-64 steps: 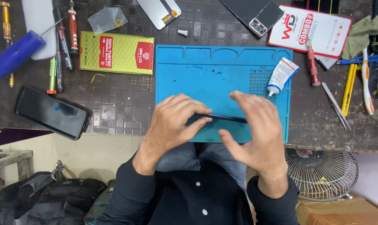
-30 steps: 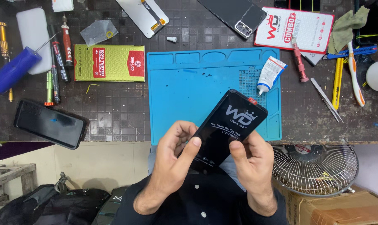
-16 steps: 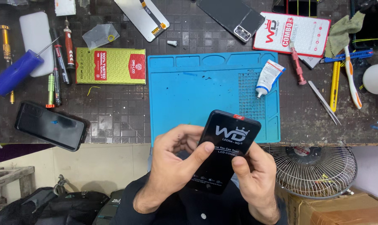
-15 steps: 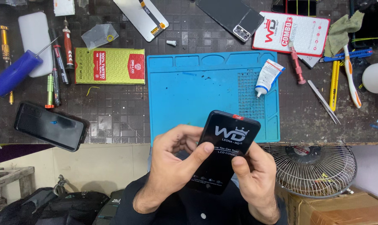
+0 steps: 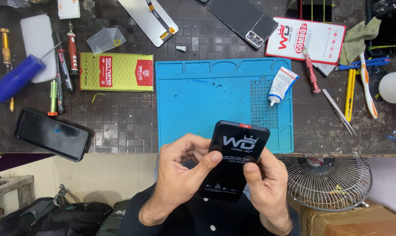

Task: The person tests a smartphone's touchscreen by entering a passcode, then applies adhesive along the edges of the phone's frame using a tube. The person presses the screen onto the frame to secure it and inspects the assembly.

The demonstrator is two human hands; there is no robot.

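Both my hands hold a black phone screen with white print on its film, upright and tilted, just in front of the table's near edge. My left hand grips its left side with the thumb pressed on the face. My right hand grips its right side, thumb on the lower face. Beyond it lies a blue silicone work mat with a white glue tube at its right edge.
A black phone lies at the table's left front edge. A green-yellow box, several screwdrivers and a blue handle sit at the left. Tweezers, a toothbrush and a red-white package lie right. A fan stands below right.
The screen was flat on the mat under my hands; I lifted it, turned its face up and drew it toward me. In the last half second it barely moved.
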